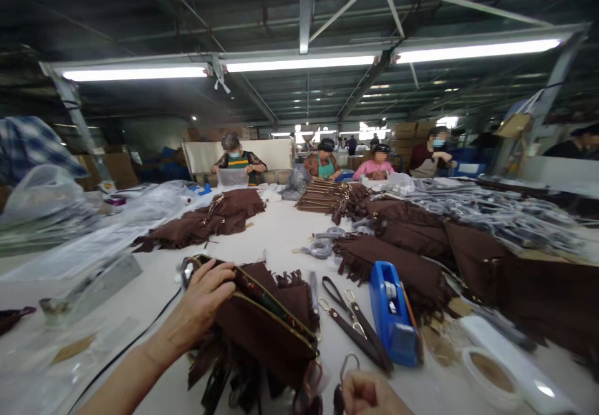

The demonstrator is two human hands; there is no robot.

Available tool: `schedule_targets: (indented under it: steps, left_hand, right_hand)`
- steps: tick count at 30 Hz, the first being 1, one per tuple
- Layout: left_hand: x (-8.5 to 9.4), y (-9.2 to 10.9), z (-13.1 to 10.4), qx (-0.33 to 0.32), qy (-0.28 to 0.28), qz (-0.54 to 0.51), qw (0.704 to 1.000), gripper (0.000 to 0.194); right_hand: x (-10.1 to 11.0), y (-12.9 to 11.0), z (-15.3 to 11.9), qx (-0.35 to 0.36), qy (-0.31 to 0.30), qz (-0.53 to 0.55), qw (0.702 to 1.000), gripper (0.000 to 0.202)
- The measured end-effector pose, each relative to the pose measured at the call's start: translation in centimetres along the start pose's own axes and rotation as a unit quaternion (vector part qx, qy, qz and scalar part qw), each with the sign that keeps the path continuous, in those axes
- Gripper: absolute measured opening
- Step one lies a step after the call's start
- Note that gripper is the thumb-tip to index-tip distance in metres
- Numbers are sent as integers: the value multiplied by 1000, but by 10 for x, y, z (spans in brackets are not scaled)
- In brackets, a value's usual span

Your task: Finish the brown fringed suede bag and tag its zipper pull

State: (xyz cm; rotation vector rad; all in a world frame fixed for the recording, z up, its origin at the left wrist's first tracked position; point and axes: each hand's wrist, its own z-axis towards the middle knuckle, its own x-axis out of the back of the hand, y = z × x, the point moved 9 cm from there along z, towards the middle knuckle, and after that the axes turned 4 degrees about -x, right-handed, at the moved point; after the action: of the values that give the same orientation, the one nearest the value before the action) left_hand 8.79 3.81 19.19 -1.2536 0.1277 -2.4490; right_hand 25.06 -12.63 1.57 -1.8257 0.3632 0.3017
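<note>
- My left hand (206, 299) lies spread over the near end of a brown fringed bag (262, 327), fingers curled over its open, zip-edged mouth and pressing it to the white table (281, 234).
- My right hand (369, 395) sits at the bottom edge of the view, closed in a fist around something small and dark with a metal clasp ring (349, 362) standing up from it; what exactly it pinches I cannot tell.
- The bag lies right in front of me, tilted away to the right, its fringe hanging off the near side.
- I judge this to be the fitting stage: bag steadied, a clip piece brought toward it. The next move calls for keeping the mouth held while the clasp meets its ring near the bag's lower corner.
- Just beside the bag lie two brown straps (353, 324) with clasps, then a blue tape dispenser (393, 315).
- Further out, piles of brown fringed bags (210, 221) cover the table.
- At the far end, other people (322, 162) work seated.
</note>
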Motion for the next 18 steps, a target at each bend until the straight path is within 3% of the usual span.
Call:
schedule_targets:
  steps: [4,7,13,15,18]
  left_hand:
    - [-12,6,-8,-54,14,-3,998,30]
    - [-24,0,-18,-59,41,-11,997,30]
    - [-36,-8,-20,-62,44,10,997,29]
    - [-36,-7,-17,-60,41,35,997,29]
    - [-35,-5,-15,-45,37,44,997,30]
  right_hand:
    - [1,-32,-28,32,52,38,997,28]
    - [7,-53,-38,70,87,45,993,24]
    - [21,-75,-40,112,143,-53,982,21]
    - [26,-83,-41,123,193,-156,961,19]
    - [26,-99,-45,161,261,-366,878,9]
